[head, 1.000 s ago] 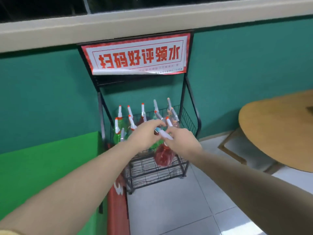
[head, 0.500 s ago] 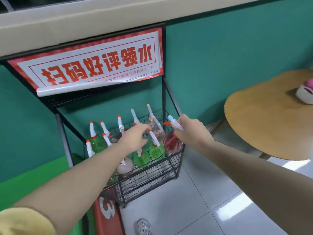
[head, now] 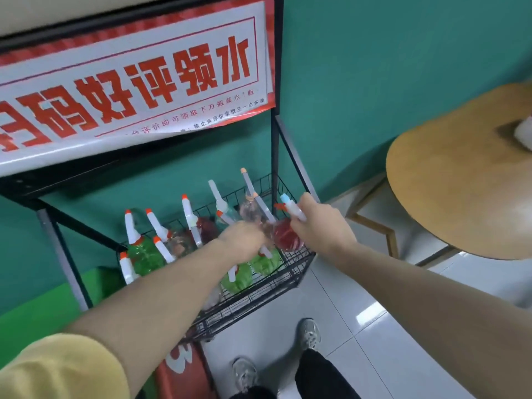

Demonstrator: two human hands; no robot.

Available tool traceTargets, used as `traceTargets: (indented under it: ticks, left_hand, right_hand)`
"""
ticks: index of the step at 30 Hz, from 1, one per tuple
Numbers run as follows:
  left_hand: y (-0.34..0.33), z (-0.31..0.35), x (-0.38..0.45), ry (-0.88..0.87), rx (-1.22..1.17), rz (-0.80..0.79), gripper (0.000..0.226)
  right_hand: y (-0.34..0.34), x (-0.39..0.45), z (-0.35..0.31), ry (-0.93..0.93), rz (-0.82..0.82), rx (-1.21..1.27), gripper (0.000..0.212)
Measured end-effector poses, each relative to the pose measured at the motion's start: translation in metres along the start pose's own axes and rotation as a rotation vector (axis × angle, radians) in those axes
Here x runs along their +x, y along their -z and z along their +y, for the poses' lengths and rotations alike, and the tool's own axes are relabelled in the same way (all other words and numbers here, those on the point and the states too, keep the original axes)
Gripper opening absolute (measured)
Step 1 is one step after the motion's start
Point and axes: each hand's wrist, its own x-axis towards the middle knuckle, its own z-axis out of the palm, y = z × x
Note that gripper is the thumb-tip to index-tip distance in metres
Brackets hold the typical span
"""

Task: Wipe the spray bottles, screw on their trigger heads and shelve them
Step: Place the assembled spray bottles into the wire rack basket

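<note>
A black wire basket shelf (head: 290, 279) holds several spray bottles with white trigger heads, some green (head: 144, 256), some red or clear. My right hand (head: 319, 226) grips the white, blue-tipped trigger head of a red bottle (head: 283, 236) at the basket's right end, the bottle resting inside the rim. My left hand (head: 244, 243) reaches in among the bottles just left of it, fingers curled down; what they touch is hidden.
A red-and-white sign (head: 135, 82) hangs on the rack above the basket. A round wooden table (head: 460, 182) stands to the right. Grey tiled floor and my shoes (head: 309, 332) lie below. A green box (head: 37, 309) and a red object (head: 178, 367) stand at left.
I have stepped closer to the rack. The red bottle has sunk lower into the basket's right end, and my left hand has pushed deeper among the bottles.
</note>
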Motion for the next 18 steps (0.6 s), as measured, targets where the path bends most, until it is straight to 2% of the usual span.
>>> traceTargets:
  ticks: [3, 7, 10, 18]
  left_hand:
    - [-0.003, -0.008, 0.006, 0.008, -0.077, -0.072, 0.050]
    - [0.006, -0.015, 0.006, -0.112, -0.045, -0.122, 0.036]
    - [0.009, -0.016, 0.006, -0.187, -0.018, -0.116, 0.034]
    - [0.001, -0.023, 0.006, -0.206, -0.064, -0.128, 0.035]
  right_hand:
    - [-0.006, 0.010, 0.008, 0.004, -0.055, -0.016, 0.008]
    - [-0.019, 0.018, 0.019, -0.035, -0.141, 0.008, 0.009]
    - [-0.033, 0.021, 0.022, -0.040, -0.178, 0.004, 0.008]
    - [-0.051, 0.023, 0.026, 0.038, -0.278, -0.078, 0.020]
